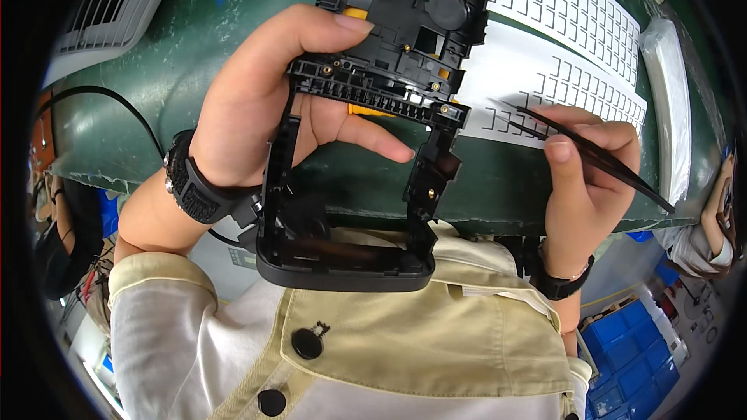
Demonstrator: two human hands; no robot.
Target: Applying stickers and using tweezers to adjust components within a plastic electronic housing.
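My left hand [257, 82] grips a black plastic device housing [385, 47] by its left edge, thumb on top and fingers beneath. The housing has small brass inserts, ribs and yellow-orange patches. Its near end is an open rectangular frame that reaches over my lap. In my right hand [587, 187] is a pair of black tweezers [603, 159], pinched between thumb and fingers. Their tips point left, over a white sheet [506, 54] of small black L-shaped pieces. Part of this sheet has no pieces on it. Whether the tips hold a piece, I cannot make out.
A second white sheet [564, 4] of black pieces lies farther back on the green tabletop [249, 0]. Along the right stands a long plastic-wrapped bundle [669, 109]. A grey vented casing [117, 12] and a black cable [101, 89] are at left. Blue bins [630, 350] sit below right; other people flank both sides.
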